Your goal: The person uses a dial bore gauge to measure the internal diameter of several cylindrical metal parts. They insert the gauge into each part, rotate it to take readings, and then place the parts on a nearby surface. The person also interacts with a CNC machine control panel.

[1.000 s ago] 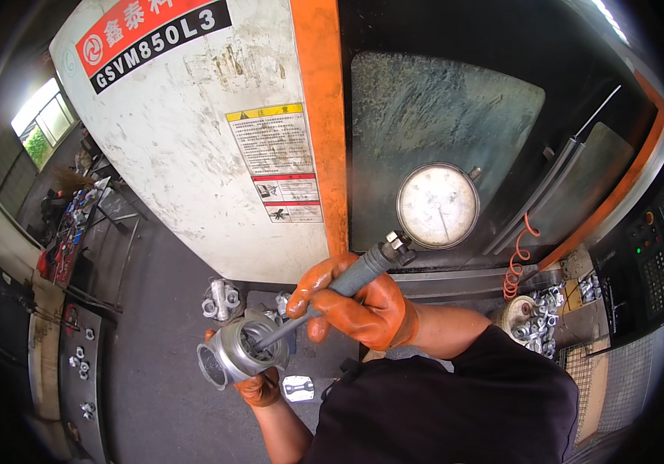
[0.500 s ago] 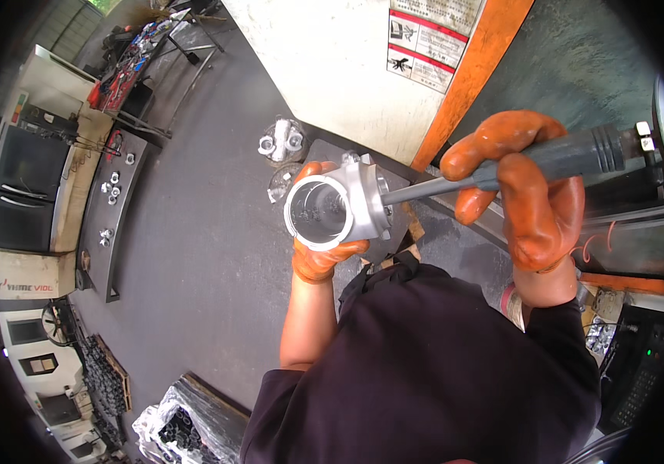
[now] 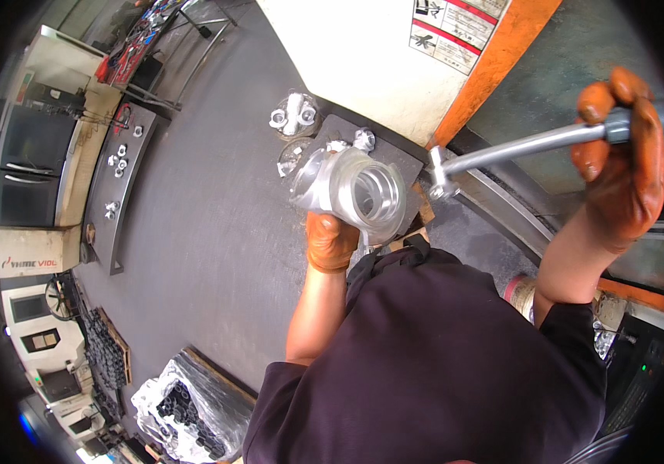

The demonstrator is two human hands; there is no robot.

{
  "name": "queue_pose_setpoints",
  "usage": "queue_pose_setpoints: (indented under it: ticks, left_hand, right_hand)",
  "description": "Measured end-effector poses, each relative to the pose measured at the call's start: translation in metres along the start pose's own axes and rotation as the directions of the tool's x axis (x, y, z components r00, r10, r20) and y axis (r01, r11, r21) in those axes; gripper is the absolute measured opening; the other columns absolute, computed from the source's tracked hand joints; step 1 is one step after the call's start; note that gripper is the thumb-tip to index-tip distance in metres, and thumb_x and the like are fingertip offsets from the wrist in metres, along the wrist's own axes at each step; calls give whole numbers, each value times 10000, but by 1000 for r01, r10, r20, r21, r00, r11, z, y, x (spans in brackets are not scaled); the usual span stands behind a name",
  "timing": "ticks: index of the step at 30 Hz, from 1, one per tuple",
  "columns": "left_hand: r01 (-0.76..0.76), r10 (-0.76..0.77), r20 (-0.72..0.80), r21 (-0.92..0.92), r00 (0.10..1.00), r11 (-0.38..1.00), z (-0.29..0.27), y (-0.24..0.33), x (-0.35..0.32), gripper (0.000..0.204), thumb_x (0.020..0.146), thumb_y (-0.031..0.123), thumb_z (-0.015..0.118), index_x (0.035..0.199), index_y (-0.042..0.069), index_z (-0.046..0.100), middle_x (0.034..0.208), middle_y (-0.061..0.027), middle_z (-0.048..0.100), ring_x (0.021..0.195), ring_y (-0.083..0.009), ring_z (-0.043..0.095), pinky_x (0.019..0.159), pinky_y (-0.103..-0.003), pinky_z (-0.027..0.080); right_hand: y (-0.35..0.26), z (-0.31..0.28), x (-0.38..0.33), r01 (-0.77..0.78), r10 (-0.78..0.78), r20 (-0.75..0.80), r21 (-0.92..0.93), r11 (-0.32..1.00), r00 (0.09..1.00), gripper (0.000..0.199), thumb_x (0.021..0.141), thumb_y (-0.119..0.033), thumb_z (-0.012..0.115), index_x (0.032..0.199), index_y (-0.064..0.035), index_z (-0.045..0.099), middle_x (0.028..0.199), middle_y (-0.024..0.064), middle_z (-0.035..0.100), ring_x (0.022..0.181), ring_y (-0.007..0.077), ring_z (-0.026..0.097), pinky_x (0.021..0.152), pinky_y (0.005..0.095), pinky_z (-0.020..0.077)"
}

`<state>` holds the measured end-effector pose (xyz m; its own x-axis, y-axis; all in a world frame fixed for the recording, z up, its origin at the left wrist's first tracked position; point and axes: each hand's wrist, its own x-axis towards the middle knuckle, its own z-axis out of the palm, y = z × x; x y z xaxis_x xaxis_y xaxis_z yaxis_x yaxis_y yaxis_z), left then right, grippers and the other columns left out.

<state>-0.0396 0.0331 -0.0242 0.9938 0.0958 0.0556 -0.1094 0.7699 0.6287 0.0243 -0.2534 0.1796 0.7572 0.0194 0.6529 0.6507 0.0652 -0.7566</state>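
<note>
In my left hand (image 3: 332, 241), an orange-gloved one, I hold up a silver metal housing (image 3: 347, 189) with round openings. Its outline is smeared by motion, and most of my fingers are behind it. My right hand (image 3: 627, 170), gloved in orange too, is wrapped round the dark grip of a bore gauge (image 3: 525, 148). The gauge's bright tube slants down to the left and ends in a small T-shaped measuring head, which is outside the housing, a little to its right. The gauge's far end by my right hand is hard to make out.
Below the housing is a dark stand (image 3: 405, 166) with small metal parts. Beyond it sit clustered silver castings (image 3: 293, 116). A pale machine panel with an orange edge (image 3: 463, 85) rises ahead. To the left stands a long bench (image 3: 132, 182); a plastic-wrapped crate (image 3: 193, 406) is lower left.
The bore gauge has come out of the housing, and my right hand has moved up and right with it. My left hand has turned the housing so a different opening faces me.
</note>
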Motion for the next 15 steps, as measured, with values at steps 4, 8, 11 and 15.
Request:
queue_pose_setpoints:
  ticks: [4, 8, 11, 15]
  left_hand:
    - [34, -75, -135, -281, 988, 959, -11, -15, -9, 855, 857, 630, 705, 1472, 92, 452, 1383, -115, 584, 1246, -290, 587, 1026, -479, 519]
    - [-121, 109, -252, -34, 962, 992, -24, 5, 12, 830, 910, 637, 631, 1484, 71, 435, 1443, -101, 538, 1308, -262, 536, 1076, -431, 473]
    - [-325, 407, -44, 528, 912, 785, -29, 73, 18, 791, 742, 476, 861, 1298, 34, 514, 1155, -58, 608, 1083, -177, 591, 990, -331, 473]
    - [98, 554, -251, 952, 794, 290, -73, 109, -7, 930, 650, 365, 914, 1372, -6, 460, 1193, -138, 633, 1072, -231, 626, 936, -363, 524]
  right_hand:
    - [26, -51, -10, -8, 16, 48, -163, 987, 999, 724, 1011, -551, 488, 1305, 105, 575, 1185, 210, 646, 724, 146, 628, 585, 208, 463]
    - [49, -43, -42, -142, 146, -8, -292, 946, 989, 773, 965, -606, 529, 1288, 93, 588, 1239, 194, 612, 763, 162, 641, 634, 229, 505]
    - [54, -43, -62, -305, 287, -103, -298, 905, 952, 704, 981, -539, 529, 1272, 99, 590, 1247, 201, 593, 771, 175, 640, 639, 249, 512]
    - [75, -59, -86, -404, 385, -125, -249, 880, 914, 611, 1013, -443, 500, 1248, 114, 587, 1171, 214, 620, 686, 169, 610, 626, 258, 501]
